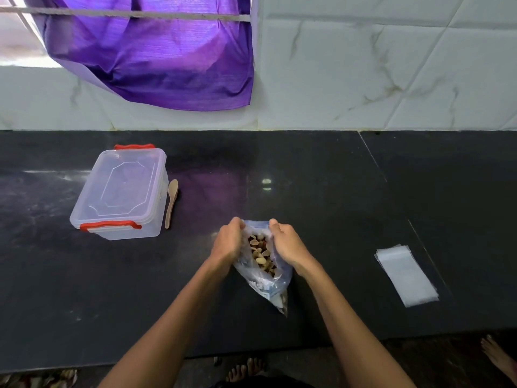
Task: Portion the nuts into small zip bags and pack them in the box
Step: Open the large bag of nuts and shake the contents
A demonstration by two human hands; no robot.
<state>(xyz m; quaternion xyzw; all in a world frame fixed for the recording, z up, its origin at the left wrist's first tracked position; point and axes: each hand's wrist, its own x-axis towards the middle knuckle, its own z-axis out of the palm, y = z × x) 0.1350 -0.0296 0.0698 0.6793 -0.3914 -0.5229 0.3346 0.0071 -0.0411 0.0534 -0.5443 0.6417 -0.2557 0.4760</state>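
A clear plastic bag of nuts (265, 284) lies on the black counter in front of me, with pale nuts (260, 253) showing through its mouth. My left hand (228, 242) grips the left edge of the bag's mouth and my right hand (286, 242) grips the right edge, holding it apart. A stack of small clear zip bags (407, 275) lies flat to the right. At the left stands a clear plastic box (120, 191) with red clips, its lid on. A small wooden spoon (171, 203) lies beside the box's right side.
The black counter (335, 191) runs to a white tiled wall at the back. A purple cloth (156, 57) hangs over the wall at upper left. Bare feet (246, 371) show below the counter's front edge, and another foot (499, 357) at lower right.
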